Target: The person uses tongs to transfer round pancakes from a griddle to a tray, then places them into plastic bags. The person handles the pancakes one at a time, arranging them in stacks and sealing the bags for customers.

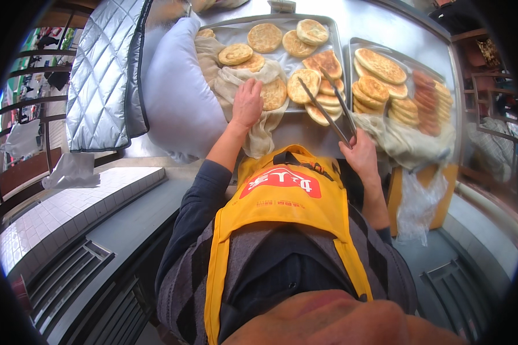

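My right hand [362,155] grips a pair of metal tongs [328,117] with their arms apart. One tip lies over a round flatbread [300,91], the other over a browner, cut-edged flatbread [321,61]; contact is unclear. Under the tongs, several more flatbreads [326,110] are stacked at the front of a metal tray [339,43]. My left hand [247,105] rests on a crumpled beige cloth [261,133], fingertips beside another round flatbread [274,94]. Whether those fingers pinch the cloth is hidden. Farther back lie more round flatbreads [264,37].
A second tray [351,54] on the right holds oval and round breads [380,65], with a cloth [405,140] along its front. White padded fabric [177,95] and a silver quilted cover [105,77] lie left. A plastic bag [421,207] hangs at the front right.
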Demonstrator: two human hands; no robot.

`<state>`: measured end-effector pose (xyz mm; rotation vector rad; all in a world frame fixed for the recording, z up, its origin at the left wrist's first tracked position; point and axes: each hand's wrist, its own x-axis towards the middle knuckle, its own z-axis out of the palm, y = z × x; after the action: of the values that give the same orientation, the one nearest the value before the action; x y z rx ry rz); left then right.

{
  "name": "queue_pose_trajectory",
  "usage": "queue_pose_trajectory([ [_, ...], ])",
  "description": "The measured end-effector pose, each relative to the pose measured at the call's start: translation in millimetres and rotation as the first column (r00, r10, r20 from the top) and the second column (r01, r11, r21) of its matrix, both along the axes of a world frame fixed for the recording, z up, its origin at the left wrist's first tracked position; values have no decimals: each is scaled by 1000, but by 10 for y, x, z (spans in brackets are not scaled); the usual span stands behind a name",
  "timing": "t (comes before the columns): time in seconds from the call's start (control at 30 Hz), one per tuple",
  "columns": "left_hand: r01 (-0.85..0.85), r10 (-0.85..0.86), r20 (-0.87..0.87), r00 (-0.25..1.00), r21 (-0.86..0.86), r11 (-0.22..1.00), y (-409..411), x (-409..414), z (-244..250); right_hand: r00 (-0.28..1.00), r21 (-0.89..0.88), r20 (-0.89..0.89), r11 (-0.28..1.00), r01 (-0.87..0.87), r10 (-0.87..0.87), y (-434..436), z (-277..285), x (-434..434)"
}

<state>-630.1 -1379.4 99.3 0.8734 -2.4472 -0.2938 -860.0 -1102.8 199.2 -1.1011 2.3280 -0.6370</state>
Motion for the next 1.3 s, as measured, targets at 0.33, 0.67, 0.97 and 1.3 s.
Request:
queue_pose_trajectory([
  [0.33,-44,34,308,951,27,999,-657,41,-242,999,12,-42,1000,13,-12,74,-67,-1],
  [0.67,-118,107,151,983,67,991,-491,255,-204,993,83,-118,996,42,-32,124,-158,14],
  [0.97,-122,107,163,981,85,989,-479,255,-224,995,104,-101,995,6,4,70,-105,47],
  [1.3,-172,144,207,968,122,978,-462,286,-216,996,96,-76,995,-35,43,74,-145,101],
])
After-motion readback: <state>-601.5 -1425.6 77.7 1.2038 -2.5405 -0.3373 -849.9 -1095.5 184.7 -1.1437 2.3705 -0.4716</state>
